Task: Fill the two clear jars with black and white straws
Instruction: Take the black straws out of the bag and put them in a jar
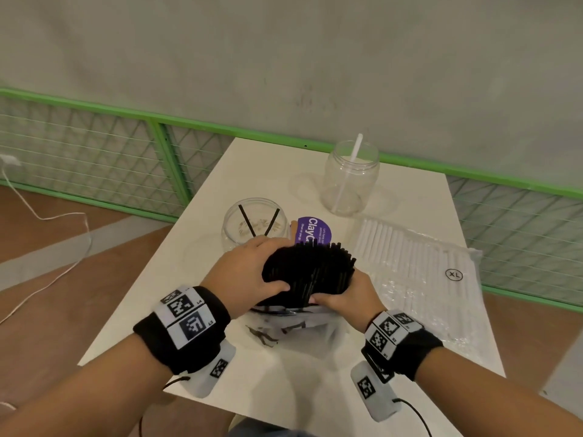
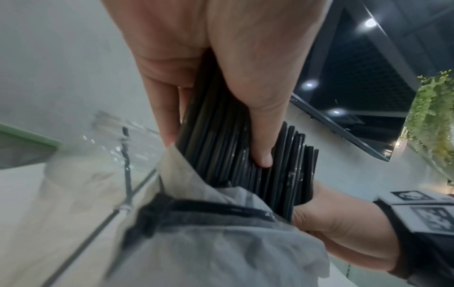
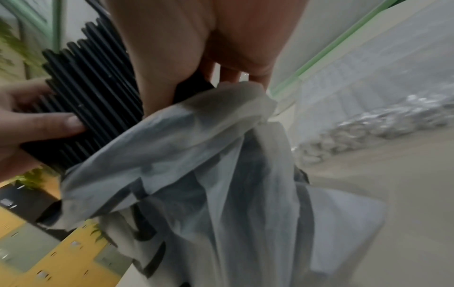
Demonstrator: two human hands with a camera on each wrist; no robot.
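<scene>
A white table (image 1: 220, 190) stands against a green mesh railing (image 1: 176, 123) below a grey wall, with brown floor to its left. Taking the near jar (image 1: 255, 223) as the landmark: it sits left of the table's middle, holds two black straws crossed inside it, and has bare tabletop open to its left, out to the edge. Just in front of it, both hands hold a thick bundle (image 1: 310, 269) of black straws that stands out of a crumpled pale bag (image 1: 315, 329). The left hand (image 1: 244, 272) is curled round the bundle's left side, thumb across the front; the right hand (image 1: 350, 298) grips the lower right, at the bag's mouth. Beside the jar to the right, half hidden by the bundle, lies a purple label (image 1: 314, 230). Behind and right of the jar, well apart, stands the far jar (image 1: 350, 178) with one white straw leaning in it. Farther right, a clear pack (image 1: 419, 263) of white straws (marked XL) lies flat and reaches the table's right edge.

The left wrist view alone shows the left thumb (image 2: 260, 136) pressed on the straws (image 2: 221, 145) and the bag's black zip strip (image 2: 209, 207). The right wrist view, blurred, shows the bag's (image 3: 209, 174) folds hanging down and the straws (image 3: 93, 93) fanned above the other hand's fingers (image 3: 49, 124).
</scene>
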